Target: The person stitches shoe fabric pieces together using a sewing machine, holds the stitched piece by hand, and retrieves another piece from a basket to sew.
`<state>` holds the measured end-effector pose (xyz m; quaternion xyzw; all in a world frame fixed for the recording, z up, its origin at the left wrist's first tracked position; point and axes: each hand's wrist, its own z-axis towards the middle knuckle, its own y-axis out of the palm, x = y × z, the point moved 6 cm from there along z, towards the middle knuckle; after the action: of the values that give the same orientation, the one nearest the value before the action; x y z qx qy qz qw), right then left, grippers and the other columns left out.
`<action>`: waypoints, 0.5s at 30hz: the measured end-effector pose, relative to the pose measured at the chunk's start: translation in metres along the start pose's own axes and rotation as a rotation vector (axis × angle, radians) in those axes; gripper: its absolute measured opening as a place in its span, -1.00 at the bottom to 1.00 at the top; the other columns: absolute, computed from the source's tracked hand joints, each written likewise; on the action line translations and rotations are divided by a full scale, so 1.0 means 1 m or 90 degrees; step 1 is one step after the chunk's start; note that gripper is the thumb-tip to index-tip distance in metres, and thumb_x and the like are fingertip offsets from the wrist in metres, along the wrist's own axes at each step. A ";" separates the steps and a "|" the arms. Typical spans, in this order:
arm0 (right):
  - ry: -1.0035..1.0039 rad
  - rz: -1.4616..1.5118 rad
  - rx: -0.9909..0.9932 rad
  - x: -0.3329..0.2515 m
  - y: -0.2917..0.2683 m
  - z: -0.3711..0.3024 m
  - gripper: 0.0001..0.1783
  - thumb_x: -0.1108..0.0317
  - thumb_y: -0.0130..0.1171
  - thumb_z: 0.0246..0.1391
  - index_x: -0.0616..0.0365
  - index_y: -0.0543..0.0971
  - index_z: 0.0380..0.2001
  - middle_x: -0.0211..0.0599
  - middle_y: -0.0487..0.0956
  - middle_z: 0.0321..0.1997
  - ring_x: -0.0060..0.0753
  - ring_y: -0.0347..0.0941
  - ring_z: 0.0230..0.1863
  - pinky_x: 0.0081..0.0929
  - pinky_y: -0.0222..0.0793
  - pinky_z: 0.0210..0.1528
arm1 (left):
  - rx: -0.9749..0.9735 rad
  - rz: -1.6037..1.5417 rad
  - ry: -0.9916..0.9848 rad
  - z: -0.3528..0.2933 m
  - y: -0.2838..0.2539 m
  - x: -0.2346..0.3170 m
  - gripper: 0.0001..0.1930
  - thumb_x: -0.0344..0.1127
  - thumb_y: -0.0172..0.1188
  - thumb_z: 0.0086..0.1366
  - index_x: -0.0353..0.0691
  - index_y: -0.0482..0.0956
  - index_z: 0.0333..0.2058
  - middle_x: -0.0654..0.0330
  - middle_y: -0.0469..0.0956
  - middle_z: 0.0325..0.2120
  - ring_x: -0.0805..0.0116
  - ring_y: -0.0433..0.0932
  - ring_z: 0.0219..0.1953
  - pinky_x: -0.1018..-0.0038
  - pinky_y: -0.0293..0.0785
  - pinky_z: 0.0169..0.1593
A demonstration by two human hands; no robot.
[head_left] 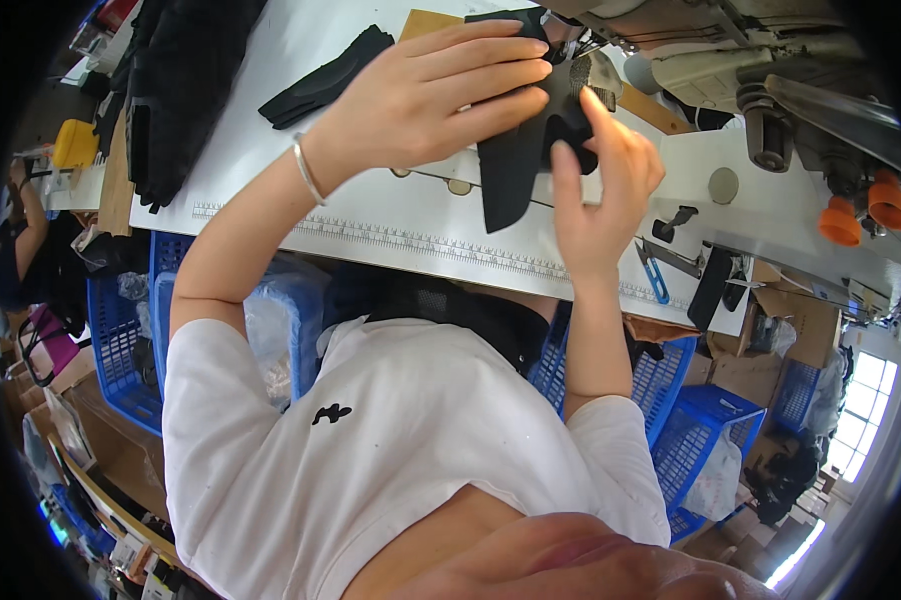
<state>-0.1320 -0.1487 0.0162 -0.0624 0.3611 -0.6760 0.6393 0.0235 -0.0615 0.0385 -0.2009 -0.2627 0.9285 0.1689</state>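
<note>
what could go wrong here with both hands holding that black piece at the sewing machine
The left hand and right hand hold the black fabric piece right at the sewing machine head, so fingers may sit close to the needle. The piece also hangs unsupported below and might shift or feed crooked.

The single head view looked steeply down from above the person's chest, so the white shirt [391,450] filled the lower half, close to the lens. It faced forward over the near edge of the white work table [371,200], whose ruled edge bent toward the rim. The left hand [441,95] and right hand [601,190] sat near, high in the picture. The sewing machine [751,70] lay at the table's far right.
</note>
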 end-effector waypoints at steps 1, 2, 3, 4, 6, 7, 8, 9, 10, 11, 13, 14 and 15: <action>0.030 -0.016 -0.011 0.008 0.001 0.003 -0.58 0.38 0.30 0.15 -0.04 0.64 0.11 -0.45 0.59 -0.22 -0.37 0.47 -0.05 -0.32 0.11 0.25 | 0.003 0.004 -0.025 0.004 0.002 0.002 -0.56 -0.39 0.26 0.01 -0.31 0.66 -0.07 0.07 0.63 -0.03 0.08 0.64 0.02 0.24 0.64 0.06; 0.060 -0.031 -0.022 0.016 0.003 0.006 -0.55 0.37 0.32 0.14 -0.04 0.64 0.13 -0.52 0.57 -0.31 -0.41 0.46 -0.09 -0.33 0.08 0.23 | 0.005 0.008 -0.051 0.006 0.004 0.002 -0.54 -0.37 0.28 -0.03 -0.31 0.67 -0.07 0.09 0.63 -0.07 0.10 0.64 0.01 0.27 0.66 0.03; 0.046 -0.004 0.000 0.020 0.003 0.008 -0.54 0.33 0.33 0.14 -0.09 0.64 0.14 -0.58 0.50 -0.45 -0.49 0.40 -0.21 -0.40 0.13 0.13 | 0.006 0.009 -0.052 0.008 0.007 0.004 -0.54 -0.37 0.28 -0.03 -0.31 0.67 -0.07 0.09 0.63 -0.07 0.10 0.64 0.01 0.27 0.66 0.03; 0.045 -0.004 -0.001 0.020 0.002 0.008 -0.54 0.33 0.33 0.14 -0.09 0.64 0.14 -0.58 0.50 -0.45 -0.49 0.40 -0.21 -0.40 0.13 0.13 | 0.015 0.015 -0.066 0.008 0.008 0.005 -0.53 -0.36 0.28 -0.05 -0.30 0.68 -0.07 0.11 0.63 -0.10 0.11 0.64 0.00 0.29 0.67 0.02; 0.120 0.051 -0.013 0.026 0.003 0.008 -0.55 0.32 0.33 0.15 -0.14 0.65 0.14 -0.57 0.50 -0.49 -0.51 0.33 -0.28 -0.46 0.16 0.05 | 0.024 0.022 -0.081 0.007 0.010 0.007 -0.51 -0.35 0.28 -0.07 -0.30 0.68 -0.07 0.12 0.63 -0.13 0.13 0.65 -0.01 0.30 0.67 0.00; 0.121 0.051 -0.014 0.026 0.002 0.009 -0.55 0.32 0.33 0.15 -0.14 0.65 0.14 -0.57 0.50 -0.49 -0.51 0.33 -0.28 -0.46 0.16 0.05 | 0.027 0.040 -0.085 0.007 0.011 0.009 -0.52 -0.36 0.28 -0.07 -0.30 0.69 -0.08 0.13 0.63 -0.14 0.13 0.65 -0.02 0.31 0.68 0.00; 0.127 0.067 -0.015 0.026 0.002 0.009 -0.55 0.32 0.33 0.15 -0.15 0.65 0.14 -0.56 0.49 -0.50 -0.51 0.31 -0.31 -0.49 0.17 0.01 | 0.030 0.058 -0.089 0.007 0.011 0.011 -0.53 -0.36 0.27 -0.07 -0.30 0.69 -0.08 0.14 0.63 -0.14 0.14 0.65 -0.03 0.31 0.68 0.00; 0.133 0.083 -0.016 0.026 0.002 0.010 -0.56 0.33 0.32 0.15 -0.16 0.66 0.14 -0.56 0.49 -0.51 -0.52 0.28 -0.33 -0.51 0.18 -0.02 | 0.029 0.058 -0.088 0.007 0.012 0.012 -0.53 -0.36 0.27 -0.07 -0.30 0.69 -0.08 0.14 0.63 -0.14 0.14 0.65 -0.03 0.31 0.68 0.00; 0.134 0.083 -0.015 0.026 0.000 0.011 -0.56 0.33 0.32 0.15 -0.16 0.66 0.14 -0.56 0.49 -0.51 -0.52 0.28 -0.33 -0.51 0.18 -0.02 | 0.036 0.073 -0.087 0.008 0.012 0.014 -0.54 -0.36 0.26 -0.06 -0.30 0.70 -0.10 0.14 0.63 -0.15 0.14 0.65 -0.03 0.31 0.68 -0.01; 0.140 0.096 -0.024 0.026 0.000 0.012 -0.56 0.33 0.32 0.16 -0.16 0.66 0.14 -0.56 0.48 -0.51 -0.52 0.28 -0.33 -0.52 0.18 -0.03 | 0.043 0.089 -0.085 0.008 0.011 0.016 -0.55 -0.36 0.25 -0.06 -0.30 0.71 -0.11 0.14 0.63 -0.16 0.14 0.65 -0.04 0.32 0.69 -0.01; 0.147 0.108 -0.033 0.027 -0.002 0.014 -0.56 0.34 0.31 0.16 -0.15 0.66 0.14 -0.56 0.48 -0.51 -0.53 0.28 -0.33 -0.52 0.18 -0.04 | 0.044 0.097 -0.084 0.010 0.012 0.018 -0.56 -0.35 0.25 -0.07 -0.30 0.71 -0.13 0.14 0.64 -0.17 0.15 0.65 -0.04 0.32 0.69 -0.01; 0.150 0.107 -0.041 0.027 -0.002 0.015 -0.56 0.34 0.31 0.16 -0.14 0.66 0.14 -0.56 0.49 -0.51 -0.54 0.30 -0.34 -0.52 0.18 -0.03 | 0.046 0.106 -0.085 0.010 0.012 0.019 -0.57 -0.35 0.24 -0.07 -0.30 0.72 -0.14 0.14 0.64 -0.18 0.15 0.65 -0.05 0.31 0.69 -0.01; 0.152 0.106 -0.050 0.027 -0.002 0.015 -0.56 0.34 0.30 0.16 -0.13 0.66 0.14 -0.56 0.50 -0.52 -0.55 0.31 -0.34 -0.53 0.18 -0.02 | 0.046 0.107 -0.085 0.011 0.012 0.019 -0.57 -0.35 0.24 -0.07 -0.30 0.72 -0.14 0.14 0.64 -0.18 0.15 0.65 -0.05 0.31 0.69 -0.01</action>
<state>-0.1304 -0.1802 0.0183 0.0236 0.4643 -0.6087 0.6429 -0.0003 -0.0681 0.0347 -0.1538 -0.2224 0.9594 0.0799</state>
